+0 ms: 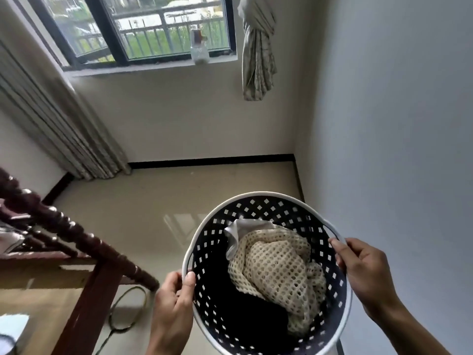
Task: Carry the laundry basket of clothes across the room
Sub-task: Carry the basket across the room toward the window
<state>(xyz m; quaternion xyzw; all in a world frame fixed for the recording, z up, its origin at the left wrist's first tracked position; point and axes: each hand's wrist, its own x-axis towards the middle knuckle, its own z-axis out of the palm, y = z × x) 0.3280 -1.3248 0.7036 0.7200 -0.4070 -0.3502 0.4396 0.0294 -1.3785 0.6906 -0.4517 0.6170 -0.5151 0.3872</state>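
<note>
A round dark laundry basket with a white rim and small square holes hangs in the air in front of me, low and right of centre. Inside lie a cream mesh garment, a grey cloth and dark clothes. My left hand grips the white rim on the basket's left side, thumb over the edge. My right hand holds the white handle on the basket's right side.
A dark wooden bed frame juts in from the left. A badminton racket lies on the beige tiled floor beside it. A grey wall stands close on the right. Ahead are a window, a bottle on its sill and curtains.
</note>
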